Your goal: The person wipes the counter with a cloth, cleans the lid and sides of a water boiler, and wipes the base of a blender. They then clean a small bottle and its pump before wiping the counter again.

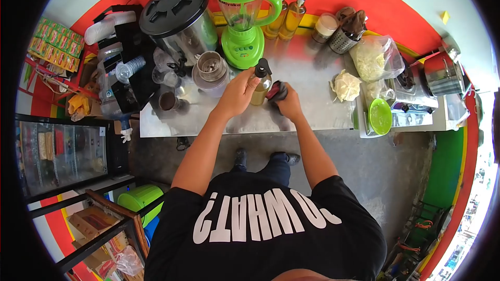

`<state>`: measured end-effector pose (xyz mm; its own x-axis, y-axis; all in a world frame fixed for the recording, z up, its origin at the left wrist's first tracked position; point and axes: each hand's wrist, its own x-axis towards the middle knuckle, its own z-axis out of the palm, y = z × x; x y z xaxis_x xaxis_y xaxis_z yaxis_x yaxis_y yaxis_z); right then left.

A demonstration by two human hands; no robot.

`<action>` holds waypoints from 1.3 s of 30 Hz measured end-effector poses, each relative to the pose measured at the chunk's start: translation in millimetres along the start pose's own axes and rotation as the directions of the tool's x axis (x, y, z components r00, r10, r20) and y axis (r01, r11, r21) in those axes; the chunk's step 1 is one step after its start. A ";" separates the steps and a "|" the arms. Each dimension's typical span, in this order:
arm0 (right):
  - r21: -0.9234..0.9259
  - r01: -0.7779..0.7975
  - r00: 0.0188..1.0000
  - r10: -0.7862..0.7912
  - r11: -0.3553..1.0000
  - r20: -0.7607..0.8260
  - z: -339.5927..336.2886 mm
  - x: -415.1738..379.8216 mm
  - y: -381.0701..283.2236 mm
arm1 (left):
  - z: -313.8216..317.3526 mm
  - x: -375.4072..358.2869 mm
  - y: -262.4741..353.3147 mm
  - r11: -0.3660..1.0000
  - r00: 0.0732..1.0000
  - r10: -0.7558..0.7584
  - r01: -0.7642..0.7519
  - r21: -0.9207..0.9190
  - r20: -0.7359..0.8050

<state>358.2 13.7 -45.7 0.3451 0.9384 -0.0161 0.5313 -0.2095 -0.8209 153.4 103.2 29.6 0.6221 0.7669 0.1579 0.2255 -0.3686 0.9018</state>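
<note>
My left hand (239, 93) is closed around the upper part of a pump bottle (259, 95) with a black pump head and pale yellowish liquid. The bottle is upright over the steel counter (323, 109). Just to its right, my right hand (290, 104) grips a bunched dark cloth (279, 91) with a reddish patch, right at the bottle's side. Behind the bottle stands a green blender (242, 47) with its lid on. Left of my left hand, a metal cup (211, 66) sits on top of a pale container (212, 84).
Two more pump bottles (292, 21) stand by the wall. At the back left is a large lidded steel urn (182, 26). A cutlery holder (344, 41), a bag of pale food (372, 60), a green bowl (380, 116) and a pot on a stove (442, 75) occupy the right.
</note>
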 end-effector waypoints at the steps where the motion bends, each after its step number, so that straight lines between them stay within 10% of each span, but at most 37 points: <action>1: 0.296 -0.031 1.000 0.030 0.955 0.006 -9.6 3.6 -12.8 | -0.9 0.4 4.0 1.000 1.000 0.014 -0.014 -0.006 -0.002; 3: 0.659 -0.004 1.000 -0.015 0.752 0.024 -30.8 7.0 -41.6 | -0.1 -4.0 11.4 0.996 0.997 -0.075 0.075 -0.037 -0.011; 6: 0.714 0.095 0.982 -0.184 0.694 0.049 -56.0 3.2 -109.6 | 1.9 -8.1 9.9 0.996 0.996 -0.087 0.086 -0.021 -0.025; 10: 0.534 0.331 0.907 -0.419 0.778 0.049 -42.7 16.4 -136.2 | 5.9 -11.8 6.9 0.994 0.996 -0.037 0.045 0.102 -0.083; 19: 0.469 0.459 0.888 -0.376 0.754 -0.264 -8.3 15.5 -116.8 | -2.9 -7.5 9.1 1.000 0.997 -0.025 0.025 0.007 -0.067; 30: 0.907 -0.022 0.969 -0.215 0.421 0.124 -32.7 23.1 -102.5 | -1.7 -3.5 -0.3 0.997 0.996 0.045 -0.049 -0.052 -0.075; 34: 0.891 -0.076 0.990 -0.069 0.447 0.120 -37.1 34.6 -110.3 | 0.4 -2.4 -7.0 0.997 0.999 0.017 -0.021 -0.078 -0.050; 39: 0.742 -0.067 0.908 -0.268 0.667 0.323 -53.7 67.8 -139.3 | 7.5 2.8 -23.4 0.992 0.999 0.016 -0.021 -0.122 -0.041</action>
<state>349.1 91.8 98.2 -0.0792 0.9966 0.0207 -0.2429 0.0009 -0.9700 155.5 110.0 6.0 0.5945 0.7816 0.1889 0.1193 -0.3180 0.9405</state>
